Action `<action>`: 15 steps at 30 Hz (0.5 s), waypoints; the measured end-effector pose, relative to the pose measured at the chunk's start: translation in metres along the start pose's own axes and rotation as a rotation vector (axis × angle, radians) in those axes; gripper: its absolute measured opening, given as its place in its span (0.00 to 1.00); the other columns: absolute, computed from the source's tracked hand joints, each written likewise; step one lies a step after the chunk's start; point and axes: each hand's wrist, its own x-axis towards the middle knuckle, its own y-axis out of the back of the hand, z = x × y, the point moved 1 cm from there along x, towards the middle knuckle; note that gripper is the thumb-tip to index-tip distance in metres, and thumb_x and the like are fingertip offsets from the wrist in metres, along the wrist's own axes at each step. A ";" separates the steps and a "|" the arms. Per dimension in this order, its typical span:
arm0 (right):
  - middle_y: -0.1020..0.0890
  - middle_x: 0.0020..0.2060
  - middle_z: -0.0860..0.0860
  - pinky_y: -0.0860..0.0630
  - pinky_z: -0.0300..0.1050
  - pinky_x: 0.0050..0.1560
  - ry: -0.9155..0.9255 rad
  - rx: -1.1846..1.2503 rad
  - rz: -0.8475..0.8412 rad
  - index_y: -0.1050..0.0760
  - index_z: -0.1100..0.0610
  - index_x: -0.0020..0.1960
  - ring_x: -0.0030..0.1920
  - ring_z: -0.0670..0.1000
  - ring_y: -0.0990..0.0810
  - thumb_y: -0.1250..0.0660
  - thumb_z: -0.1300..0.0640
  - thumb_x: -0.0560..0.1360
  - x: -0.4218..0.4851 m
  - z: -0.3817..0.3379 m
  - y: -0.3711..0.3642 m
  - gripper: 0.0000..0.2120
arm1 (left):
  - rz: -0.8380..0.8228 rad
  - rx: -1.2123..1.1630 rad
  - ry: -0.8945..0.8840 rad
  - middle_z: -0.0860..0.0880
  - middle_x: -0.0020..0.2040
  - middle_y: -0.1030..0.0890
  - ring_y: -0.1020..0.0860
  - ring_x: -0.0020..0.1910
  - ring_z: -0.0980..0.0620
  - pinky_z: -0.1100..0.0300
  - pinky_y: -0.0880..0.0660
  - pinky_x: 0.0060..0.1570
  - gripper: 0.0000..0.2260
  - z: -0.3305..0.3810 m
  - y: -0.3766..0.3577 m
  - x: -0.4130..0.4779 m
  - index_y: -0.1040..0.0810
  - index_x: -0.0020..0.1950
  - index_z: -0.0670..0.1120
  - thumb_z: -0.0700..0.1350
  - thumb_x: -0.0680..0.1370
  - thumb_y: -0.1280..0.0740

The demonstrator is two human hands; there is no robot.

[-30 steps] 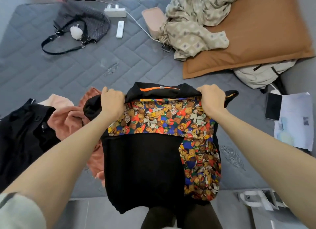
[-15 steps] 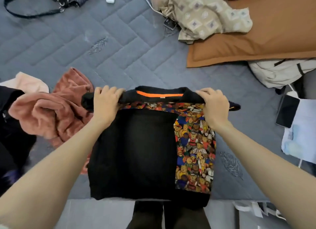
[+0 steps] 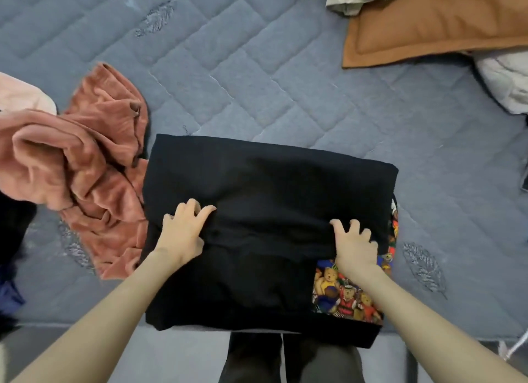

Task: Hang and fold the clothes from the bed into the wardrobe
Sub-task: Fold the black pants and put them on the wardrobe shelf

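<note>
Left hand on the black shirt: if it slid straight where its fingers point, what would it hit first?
Likely just more of the folded black shirt under the left hand, then its far edge and the bare grey quilted mattress beyond.

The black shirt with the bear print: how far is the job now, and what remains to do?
Done: the black shirt lies folded into a rectangle on the bed. In hand: the left hand and right hand grip its fold with curled fingers. Left: the rust velvet garment, the pale pink garment and dark clothes lie unfolded beside it; no wardrobe is in view.
</note>
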 end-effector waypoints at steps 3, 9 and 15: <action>0.47 0.76 0.57 0.46 0.69 0.72 0.140 0.075 0.278 0.48 0.47 0.77 0.75 0.66 0.50 0.35 0.58 0.76 0.004 -0.031 0.006 0.35 | 0.408 -0.141 -0.124 0.46 0.69 0.33 0.35 0.67 0.47 0.41 0.35 0.61 0.26 0.024 0.002 0.012 0.28 0.69 0.52 0.43 0.70 0.32; 0.70 0.75 0.49 0.57 0.78 0.65 0.362 0.053 0.267 0.68 0.35 0.74 0.73 0.68 0.70 0.49 0.33 0.77 0.041 -0.075 -0.009 0.35 | 0.217 -0.103 0.103 0.48 0.77 0.68 0.67 0.74 0.35 0.25 0.57 0.63 0.28 0.048 -0.007 0.060 0.61 0.75 0.65 0.65 0.78 0.52; 0.75 0.72 0.44 0.60 0.79 0.64 0.213 -0.052 0.217 0.77 0.35 0.70 0.72 0.61 0.75 0.67 0.23 0.67 0.062 0.016 -0.053 0.38 | 0.040 -0.080 0.250 0.49 0.72 0.77 0.70 0.72 0.34 0.27 0.59 0.66 0.33 0.024 -0.061 0.034 0.71 0.72 0.64 0.72 0.74 0.57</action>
